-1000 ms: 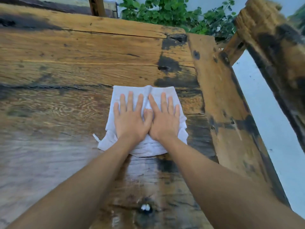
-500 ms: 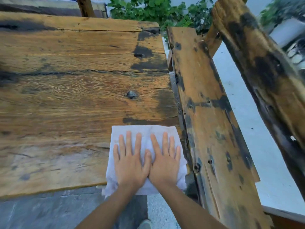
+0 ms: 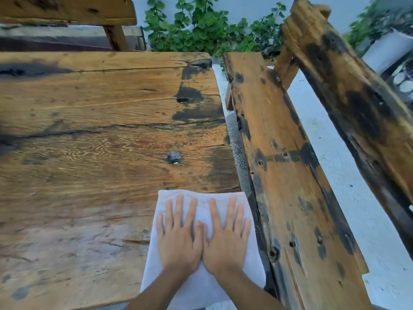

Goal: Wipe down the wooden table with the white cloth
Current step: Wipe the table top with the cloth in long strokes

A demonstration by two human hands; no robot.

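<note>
The wooden table [image 3: 100, 142] fills the left and middle of the view, its weathered planks marked with dark stains and a knot. A folded white cloth [image 3: 202, 198] lies at the table's near right corner, its near end hanging over the front edge. My left hand [image 3: 178, 240] and my right hand [image 3: 225, 240] press flat on the cloth side by side. Their fingers are spread and the thumbs touch. Neither hand curls around the cloth.
A wooden bench seat [image 3: 286, 175] runs along the table's right side across a narrow gap, with its stained backrest [image 3: 357, 97] further right. Green plants [image 3: 201, 25] stand beyond the far edge. Another bench [image 3: 67, 7] sits at the back left. Pale ground [image 3: 348, 175] lies between the seat and the backrest.
Both hands have drawn the cloth toward me along the table's right side, from mid-table to the near edge. Over the last half second they barely moved.
</note>
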